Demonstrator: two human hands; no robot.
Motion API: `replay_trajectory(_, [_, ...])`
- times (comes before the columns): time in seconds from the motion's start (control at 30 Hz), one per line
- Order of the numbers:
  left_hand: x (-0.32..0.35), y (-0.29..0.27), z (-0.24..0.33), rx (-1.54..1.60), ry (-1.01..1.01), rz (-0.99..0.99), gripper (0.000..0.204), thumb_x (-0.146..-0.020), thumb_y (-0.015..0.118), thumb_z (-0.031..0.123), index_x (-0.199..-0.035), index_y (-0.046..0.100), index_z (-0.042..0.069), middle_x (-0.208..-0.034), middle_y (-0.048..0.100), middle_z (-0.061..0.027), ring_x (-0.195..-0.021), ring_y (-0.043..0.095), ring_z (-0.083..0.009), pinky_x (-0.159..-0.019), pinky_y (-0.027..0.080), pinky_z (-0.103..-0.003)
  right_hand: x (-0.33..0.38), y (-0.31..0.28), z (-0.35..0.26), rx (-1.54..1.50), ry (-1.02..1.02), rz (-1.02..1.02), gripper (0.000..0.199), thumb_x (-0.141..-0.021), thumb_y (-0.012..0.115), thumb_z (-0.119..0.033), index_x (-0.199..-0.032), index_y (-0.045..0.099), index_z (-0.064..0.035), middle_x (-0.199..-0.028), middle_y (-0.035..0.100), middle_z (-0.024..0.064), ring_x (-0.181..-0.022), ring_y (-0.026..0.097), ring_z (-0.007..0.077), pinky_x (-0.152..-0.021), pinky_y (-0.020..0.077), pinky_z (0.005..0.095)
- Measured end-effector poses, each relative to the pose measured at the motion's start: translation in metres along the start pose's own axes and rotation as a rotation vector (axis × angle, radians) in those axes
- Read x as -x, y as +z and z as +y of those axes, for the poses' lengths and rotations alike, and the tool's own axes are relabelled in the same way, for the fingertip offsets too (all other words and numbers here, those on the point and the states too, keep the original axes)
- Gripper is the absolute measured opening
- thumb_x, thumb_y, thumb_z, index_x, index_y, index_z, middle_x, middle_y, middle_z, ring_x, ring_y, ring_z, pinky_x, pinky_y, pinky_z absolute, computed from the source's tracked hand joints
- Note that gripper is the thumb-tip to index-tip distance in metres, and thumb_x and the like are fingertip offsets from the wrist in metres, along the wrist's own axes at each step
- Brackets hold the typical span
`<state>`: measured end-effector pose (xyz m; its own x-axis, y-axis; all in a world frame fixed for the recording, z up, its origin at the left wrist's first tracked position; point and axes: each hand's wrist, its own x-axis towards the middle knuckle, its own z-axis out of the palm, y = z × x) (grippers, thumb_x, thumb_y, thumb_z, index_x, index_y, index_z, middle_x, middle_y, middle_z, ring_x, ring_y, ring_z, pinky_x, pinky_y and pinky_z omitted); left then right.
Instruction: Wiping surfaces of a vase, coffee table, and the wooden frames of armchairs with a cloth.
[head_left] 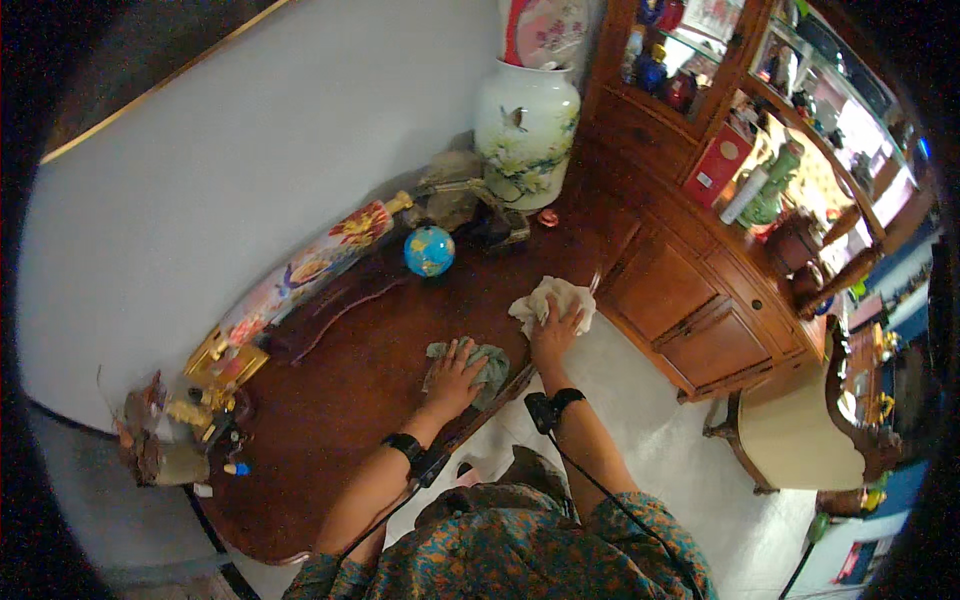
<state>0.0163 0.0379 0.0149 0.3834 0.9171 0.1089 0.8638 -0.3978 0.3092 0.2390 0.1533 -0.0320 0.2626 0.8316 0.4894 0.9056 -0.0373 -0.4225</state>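
Observation:
My left hand (454, 382) lies flat with its fingers spread on a grey-green cloth (489, 366), near the front edge of the dark red-brown wooden table (350, 400). Farther right, my right hand (556, 334) rests with fingers apart on a crumpled white cloth (548, 297) at the table's right edge. Both cloths are partly hidden under the hands. A small blue globe (429, 251) stands on the table beyond them. Each wrist wears a black strap with a small device and a cable.
Along the wall lie a long flower-patterned roll (300, 275) and a dark purple strip (335, 318). A tall painted vase (528, 135) stands at the back beside a rock-like ornament (460, 200). Small gold ornaments (205, 410) crowd the left end. A wooden cabinet (690, 300) and chair (795, 435) are right.

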Motion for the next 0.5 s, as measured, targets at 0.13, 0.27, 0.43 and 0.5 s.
replay_trajectory(0.13, [-0.032, 0.005, 0.021, -0.048, 0.003, -0.154, 0.057, -0.086, 0.062, 0.029, -0.14, 0.043, 0.024, -0.156, 0.017, -0.0077, -0.144, 0.01, -0.0339, -0.113, 0.02, -0.051, -0.026, 0.005, 0.036, 0.017, 0.092, -0.025, 0.056, -0.084, 0.062, -0.032, -0.137, 0.046, -0.0228, -0.146, 0.027, 0.0282, -0.135, 0.024, 0.0473, -0.109, 0.0253, 0.0561])
replay_trajectory(0.27, [-0.048, 0.014, 0.011, -0.055, 0.059, -0.15, 0.059, -0.085, 0.063, 0.028, -0.14, 0.043, 0.025, -0.156, 0.015, -0.0073, -0.144, 0.01, -0.0336, -0.113, 0.019, -0.052, -0.055, 0.006, 0.047, -0.016, 0.109, -0.139, 0.059, -0.081, 0.066, -0.032, -0.135, 0.047, -0.0166, -0.146, 0.029, 0.0263, -0.133, 0.028, 0.0457, -0.109, 0.0265, 0.0558])
replay_trajectory(0.43, [-0.075, 0.011, 0.012, -0.046, 0.111, -0.191, 0.059, -0.083, 0.065, 0.025, -0.139, 0.044, 0.025, -0.156, 0.015, -0.0076, -0.143, 0.014, -0.0343, -0.112, 0.021, -0.055, -0.091, 0.027, 0.064, -0.036, 0.036, -0.1, 0.061, -0.076, 0.07, -0.012, -0.132, 0.048, -0.0238, -0.15, 0.023, 0.0197, -0.132, 0.03, 0.0415, -0.108, 0.0309, 0.0474])
replay_trajectory(0.5, [-0.09, 0.017, 0.023, -0.001, 0.145, -0.149, 0.059, -0.083, 0.065, 0.025, -0.138, 0.044, 0.025, -0.156, 0.016, -0.0078, -0.143, 0.014, -0.0344, -0.111, 0.022, -0.055, -0.111, 0.052, 0.105, -0.126, 0.134, -0.077, 0.06, -0.076, 0.07, -0.011, -0.131, 0.049, -0.0233, -0.15, 0.024, 0.0196, -0.132, 0.031, 0.0414, -0.109, 0.0303, 0.0475])
